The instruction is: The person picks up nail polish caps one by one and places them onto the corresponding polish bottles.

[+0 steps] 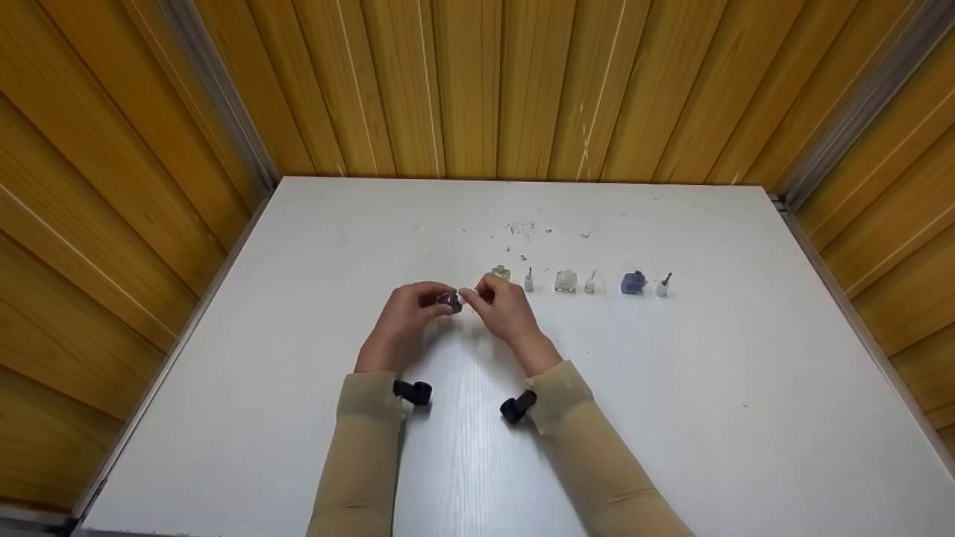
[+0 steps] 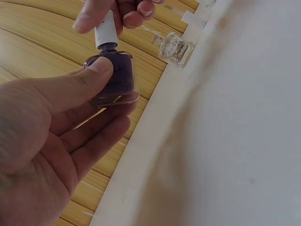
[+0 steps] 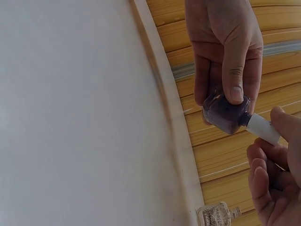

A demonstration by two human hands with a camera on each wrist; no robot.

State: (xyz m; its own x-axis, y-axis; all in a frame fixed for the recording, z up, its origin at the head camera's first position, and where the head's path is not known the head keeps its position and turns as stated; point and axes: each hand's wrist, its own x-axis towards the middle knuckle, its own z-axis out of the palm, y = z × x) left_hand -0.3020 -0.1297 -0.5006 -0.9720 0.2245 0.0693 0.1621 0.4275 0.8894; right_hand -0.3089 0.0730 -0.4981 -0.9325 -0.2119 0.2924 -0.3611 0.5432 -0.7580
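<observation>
Left hand (image 1: pixel 403 317) holds the dark purple bottle (image 2: pixel 123 77) over the tabletop (image 1: pixel 246 388), thumb and fingers clamped on its body, neck toward the right. White cap (image 2: pixel 106 30) stands at the neck; right hand (image 1: pixel 509 313) clamps it between thumb and fingers. Judged step: cap work. Best practice: steady the bottle, turn the cap squarely on-axis, clear the glitter bottle (image 2: pixel 176 48) near the right hand.

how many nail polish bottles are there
4: a purple bottle in the left hand; on the table, rightward, a glitter bottle partly hidden by the right hand, a clear bottle, a blue bottle.
</observation>
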